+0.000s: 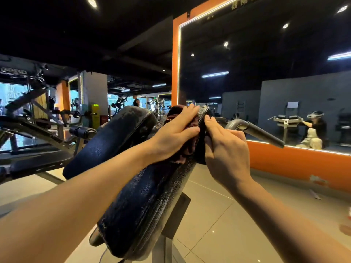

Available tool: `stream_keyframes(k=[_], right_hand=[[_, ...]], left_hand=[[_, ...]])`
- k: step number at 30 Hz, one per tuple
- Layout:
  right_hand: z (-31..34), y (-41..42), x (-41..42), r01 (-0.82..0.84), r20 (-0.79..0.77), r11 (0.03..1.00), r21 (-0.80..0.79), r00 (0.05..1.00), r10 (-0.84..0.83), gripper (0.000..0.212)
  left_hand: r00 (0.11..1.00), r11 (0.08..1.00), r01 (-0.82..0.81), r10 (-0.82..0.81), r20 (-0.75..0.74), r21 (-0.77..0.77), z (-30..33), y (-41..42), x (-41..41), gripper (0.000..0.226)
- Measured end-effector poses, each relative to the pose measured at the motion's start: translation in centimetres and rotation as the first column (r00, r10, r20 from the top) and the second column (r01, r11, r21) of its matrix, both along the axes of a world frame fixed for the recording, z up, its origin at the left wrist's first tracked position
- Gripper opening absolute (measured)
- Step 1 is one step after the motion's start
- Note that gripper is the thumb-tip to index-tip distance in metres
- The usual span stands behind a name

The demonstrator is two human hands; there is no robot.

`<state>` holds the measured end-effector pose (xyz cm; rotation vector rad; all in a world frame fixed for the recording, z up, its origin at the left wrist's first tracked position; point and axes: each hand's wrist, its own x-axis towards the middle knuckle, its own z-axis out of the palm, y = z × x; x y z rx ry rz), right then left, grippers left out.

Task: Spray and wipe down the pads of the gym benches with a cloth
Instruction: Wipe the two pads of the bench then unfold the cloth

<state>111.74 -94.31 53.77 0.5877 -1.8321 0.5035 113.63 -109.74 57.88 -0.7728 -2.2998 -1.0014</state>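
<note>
Two worn black pads sit side by side on a gym machine: the right pad (152, 202) is cracked and tilted, and the left pad (112, 141) has a scuffed top. A dark maroon cloth (187, 147) lies bunched on the upper end of the right pad. My left hand (176, 133) presses flat on the cloth with straight fingers. My right hand (226, 149) holds the right edge of that pad's top, its fingers against the pad's side. No spray bottle is in view.
A grey metal handle (256, 130) sticks out to the right behind my right hand. An orange-framed wall mirror (266, 82) stands close behind it. Dark benches and racks (34, 130) fill the left. Beige floor tiles (218, 215) lie below.
</note>
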Motion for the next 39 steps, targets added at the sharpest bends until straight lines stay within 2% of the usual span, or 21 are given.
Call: stream_keyframes(k=[2, 3, 5, 7, 8, 11, 13, 16, 18, 20, 23, 24, 27, 32, 34, 37, 39], right_hand=[[-0.2, -0.1, 0.1, 0.005, -0.022, 1.000, -0.009, 1.000, -0.005, 0.045], [-0.3, -0.3, 0.2, 0.012, -0.027, 1.000, -0.007, 1.000, -0.012, 0.044], [0.0, -0.5, 0.0, 0.016, -0.027, 1.000, -0.006, 1.000, -0.016, 0.045], [0.3, -0.4, -0.3, 0.008, -0.016, 1.000, -0.025, 1.000, -0.009, 0.046], [0.3, -0.4, -0.3, 0.007, -0.009, 0.999, -0.033, 1.000, -0.007, 0.046], [0.3, -0.2, -0.3, -0.014, -0.012, 0.999, -0.029, 1.000, 0.014, 0.045], [0.1, 0.0, 0.1, -0.028, -0.015, 0.999, -0.037, 1.000, 0.028, 0.049], [-0.5, -0.2, 1.4, -0.030, -0.003, 0.999, -0.045, 1.000, 0.030, 0.049], [-1.5, -1.0, 2.5, 0.000, 0.032, 1.000, -0.007, 0.999, 0.000, 0.050], [-2.4, -1.8, 3.5, -0.007, 0.089, 0.997, 0.075, 0.996, 0.000, 0.056], [-2.4, -2.8, 4.8, -0.039, 0.244, 0.996, 0.085, 0.970, 0.018, 0.062], [-2.3, -3.0, 5.3, -0.048, 0.291, 0.997, 0.062, 0.956, 0.028, 0.063], [-2.8, -3.8, 7.0, -0.088, 0.359, 0.996, 0.018, 0.930, 0.076, 0.060], [-6.2, -5.7, 10.6, -0.116, 0.421, 0.993, -0.016, 0.900, 0.112, 0.066], [-7.1, -6.4, 11.5, -0.109, 0.452, 0.994, -0.023, 0.886, 0.108, 0.066], [-7.6, -6.9, 12.7, -0.091, 0.520, 0.996, -0.022, 0.849, 0.089, 0.064], [-7.9, -7.1, 13.5, -0.103, 0.563, 0.995, -0.014, 0.821, 0.093, 0.067]], left_hand=[[0.993, 0.997, 0.054, -0.060, -0.106, -0.054, -1.6, -0.4, 1.1, 0.067], [0.990, 0.995, 0.070, -0.077, -0.114, -0.064, -1.7, -0.6, 1.1, 0.066], [0.997, 0.997, 0.064, -0.066, -0.048, -0.043, -0.2, -0.2, 0.4, 0.055], [0.998, 0.998, 0.024, -0.027, 0.057, 0.066, 2.0, 0.7, -1.8, 0.034], [0.996, 0.994, -0.021, 0.012, 0.084, 0.106, 2.8, 1.0, -3.1, 0.033], [0.998, 0.993, -0.048, 0.043, 0.051, 0.112, 3.2, 1.4, -4.0, 0.052], [1.000, 0.999, 0.006, -0.006, -0.001, 0.040, 1.2, 0.9, -2.0, 0.046], [0.994, 0.998, -0.012, 0.006, -0.105, -0.055, -3.4, -0.9, 2.8, 0.064], [0.994, 0.995, -0.003, -0.008, -0.113, -0.098, -5.4, -3.0, 4.4, 0.064], [0.999, 0.996, -0.002, -0.002, -0.046, -0.094, -4.9, -3.8, 4.2, 0.059], [0.995, 0.996, -0.079, 0.076, 0.071, 0.036, -1.8, -2.9, 1.6, 0.044], [0.991, 0.990, -0.118, 0.112, 0.076, 0.076, -1.5, -2.6, 0.8, 0.041], [0.986, 0.982, -0.169, 0.166, 0.032, 0.090, -3.3, -2.7, 1.5, 0.053], [0.997, 0.997, -0.075, 0.075, -0.010, 0.011, -10.7, -6.9, 7.4, 0.062], [0.988, 0.990, -0.136, 0.134, 0.080, 0.024, -11.2, -9.4, 6.5, 0.066], [0.936, 0.944, -0.296, 0.256, 0.243, 0.147, -10.0, -10.0, 4.5, 0.062], [0.902, 0.910, -0.391, 0.349, 0.253, 0.138, -9.7, -8.6, 5.3, 0.058]])
